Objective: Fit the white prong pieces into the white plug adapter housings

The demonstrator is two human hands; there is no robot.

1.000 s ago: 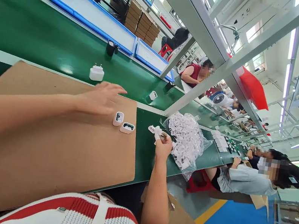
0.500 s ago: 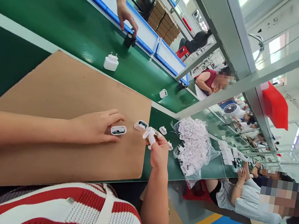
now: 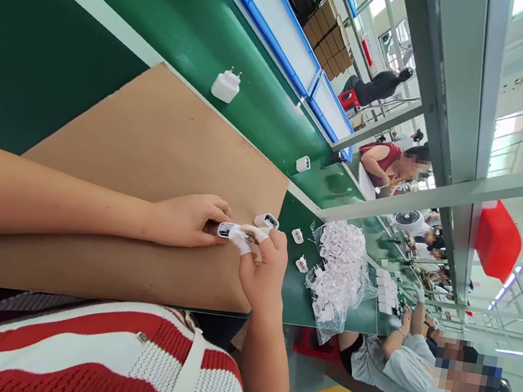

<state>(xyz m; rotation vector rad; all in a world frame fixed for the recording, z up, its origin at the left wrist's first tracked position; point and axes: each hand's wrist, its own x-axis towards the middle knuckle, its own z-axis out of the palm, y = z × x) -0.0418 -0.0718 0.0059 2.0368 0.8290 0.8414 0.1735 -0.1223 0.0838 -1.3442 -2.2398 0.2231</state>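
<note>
My left hand [image 3: 192,219] is closed round a white oval housing [image 3: 224,230] whose open end faces right, dark parts showing inside. My right hand [image 3: 265,260], with white covers on its fingertips, pinches a small white piece [image 3: 240,238] at that open end; the piece is blurred and partly hidden by the fingers. A second white housing [image 3: 266,221] lies just behind my right hand, near the right edge of the cardboard sheet [image 3: 191,137]. Two small white plug parts [image 3: 297,235] lie right of my right hand on the green table.
A clear bag of many white parts [image 3: 339,269] lies to the right. On the green belt [image 3: 179,28] stand a white plug adapter [image 3: 226,86] and another white housing [image 3: 303,163]. Blue-rimmed trays [image 3: 281,19] line the far side. People sit at the right.
My right hand has moved left, bringing its small piece to the housing in my left hand. The other person's hand at the belt is out of view. The camera view has turned.
</note>
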